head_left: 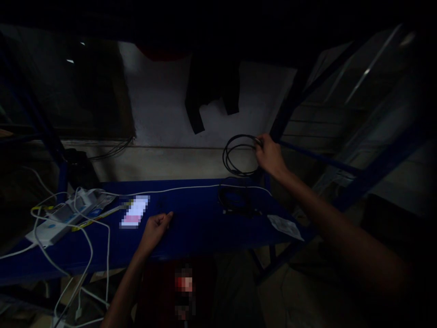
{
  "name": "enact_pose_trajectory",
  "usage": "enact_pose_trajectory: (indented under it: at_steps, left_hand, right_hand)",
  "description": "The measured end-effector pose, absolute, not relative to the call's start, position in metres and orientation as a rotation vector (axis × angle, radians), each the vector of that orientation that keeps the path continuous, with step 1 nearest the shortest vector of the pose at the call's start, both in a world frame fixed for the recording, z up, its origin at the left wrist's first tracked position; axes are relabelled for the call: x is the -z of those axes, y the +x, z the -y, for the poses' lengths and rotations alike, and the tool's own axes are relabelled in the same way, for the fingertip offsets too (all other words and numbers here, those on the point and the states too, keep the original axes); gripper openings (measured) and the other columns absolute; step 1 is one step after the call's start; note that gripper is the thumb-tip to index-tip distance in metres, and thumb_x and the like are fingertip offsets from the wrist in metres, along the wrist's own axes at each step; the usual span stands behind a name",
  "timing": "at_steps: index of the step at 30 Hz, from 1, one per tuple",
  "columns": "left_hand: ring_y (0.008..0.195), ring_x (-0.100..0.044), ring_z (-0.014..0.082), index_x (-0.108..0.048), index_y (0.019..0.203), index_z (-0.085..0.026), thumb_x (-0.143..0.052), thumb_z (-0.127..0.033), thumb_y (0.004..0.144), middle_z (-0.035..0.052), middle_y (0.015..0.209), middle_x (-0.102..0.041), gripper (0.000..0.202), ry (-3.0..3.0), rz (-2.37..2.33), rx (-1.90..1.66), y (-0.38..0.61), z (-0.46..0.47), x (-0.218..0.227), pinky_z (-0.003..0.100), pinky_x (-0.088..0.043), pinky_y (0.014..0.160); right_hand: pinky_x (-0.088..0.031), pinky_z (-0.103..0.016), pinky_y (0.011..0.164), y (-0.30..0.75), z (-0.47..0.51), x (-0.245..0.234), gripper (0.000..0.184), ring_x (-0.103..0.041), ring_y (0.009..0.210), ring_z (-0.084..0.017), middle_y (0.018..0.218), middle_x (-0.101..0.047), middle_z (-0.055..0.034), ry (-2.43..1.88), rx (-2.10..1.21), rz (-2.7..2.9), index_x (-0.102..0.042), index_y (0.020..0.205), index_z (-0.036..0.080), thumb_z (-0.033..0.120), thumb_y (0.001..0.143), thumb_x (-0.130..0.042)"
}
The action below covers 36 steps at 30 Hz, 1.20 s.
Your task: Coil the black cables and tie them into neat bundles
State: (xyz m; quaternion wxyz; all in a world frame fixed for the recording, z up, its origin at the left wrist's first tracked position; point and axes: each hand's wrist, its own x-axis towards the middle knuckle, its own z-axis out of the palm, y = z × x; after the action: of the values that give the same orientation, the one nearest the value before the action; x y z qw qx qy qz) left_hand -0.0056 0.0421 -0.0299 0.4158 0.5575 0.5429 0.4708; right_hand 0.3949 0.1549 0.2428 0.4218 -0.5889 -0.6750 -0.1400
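My right hand (268, 155) is raised above the back right of the blue table (198, 228), its fingers closed round a coiled black cable (227, 159). The loops hang out to the left of the fist. Below it on the table lies a second dark coil of cable (232, 200). My left hand (157, 226) rests at the table's front as a loose fist; whether anything is inside cannot be seen. Just left of that hand lies a lit, blurred-out phone-like screen (136, 212).
A white power strip (61, 221) with tangled white cords lies on the left. One white cord (177, 189) runs along the table's back. A crumpled clear packet (285, 226) lies at the right edge. Blue frame posts (287, 109) rise at both sides, and dark cloth (215, 82) hangs behind.
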Motion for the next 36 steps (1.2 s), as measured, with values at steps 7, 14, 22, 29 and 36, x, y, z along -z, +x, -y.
enact_pose_trajectory:
  at_steps: [7, 14, 22, 29, 36]
  left_hand:
    - [0.049, -0.027, 0.0079, -0.053, 0.068, -0.018, -0.062, -0.074, 0.092, -0.0076, 0.056, -0.033, 0.061, 1.391, -1.326, -1.190, -0.003, -0.037, 0.021, 0.023, -0.017, 0.050]
    - [0.068, -0.059, 0.0141, -0.066, 0.123, -0.017, -0.063, -0.068, 0.096, 0.0050, 0.090, -0.072, 0.058, 1.430, -1.083, -1.268, 0.000, -0.032, 0.004, 0.023, -0.038, 0.058]
    - [0.091, -0.071, 0.0196, -0.066, 0.120, -0.016, -0.075, -0.060, 0.090, 0.0081, 0.102, -0.076, 0.054, 1.350, -1.071, -1.207, 0.004, -0.036, 0.010, 0.029, -0.053, 0.079]
    - [0.086, -0.070, 0.0166, -0.059, 0.138, -0.018, -0.082, -0.048, 0.087, 0.0026, 0.097, -0.070, 0.064, 1.386, -1.131, -1.227, 0.002, -0.042, 0.022, 0.028, -0.054, 0.079]
    - [0.098, -0.069, 0.0211, -0.059, 0.143, -0.023, -0.079, -0.044, 0.090, 0.0104, 0.125, -0.069, 0.060, 1.621, -1.238, -1.231, -0.002, -0.043, 0.029, 0.034, -0.057, 0.082]
  right_hand:
    - [-0.036, -0.021, 0.046, 0.338, -0.123, -0.273, 0.012, -0.046, 0.047, -0.009, 0.074, -0.059, 0.0029, -1.230, -0.379, 1.405, -0.056, 0.114, 0.022, 0.029, 0.104, -0.055]
    - [-0.017, -0.015, 0.035, 0.266, -0.092, -0.169, 0.024, -0.025, 0.042, -0.005, 0.062, -0.038, 0.0116, -0.940, -1.263, 1.198, -0.055, 0.103, 0.024, 0.042, 0.097, -0.070]
    - [-0.018, -0.016, 0.037, 0.237, -0.106, -0.034, 0.029, -0.024, 0.043, -0.004, 0.065, -0.037, 0.0096, -1.139, -1.501, 1.087, -0.062, 0.097, 0.017, 0.046, 0.095, -0.064]
    - [-0.055, -0.030, 0.059, 0.244, -0.119, 0.014, 0.047, -0.062, 0.072, -0.017, 0.092, -0.060, -0.0001, -1.295, -1.109, 1.192, -0.053, 0.117, 0.025, 0.049, 0.083, -0.074]
    - [-0.037, -0.056, 0.125, 0.259, -0.079, 0.027, 0.070, -0.046, 0.147, -0.034, 0.154, -0.047, -0.0188, -1.208, -0.384, 1.861, -0.045, 0.154, 0.022, 0.056, 0.097, -0.065]
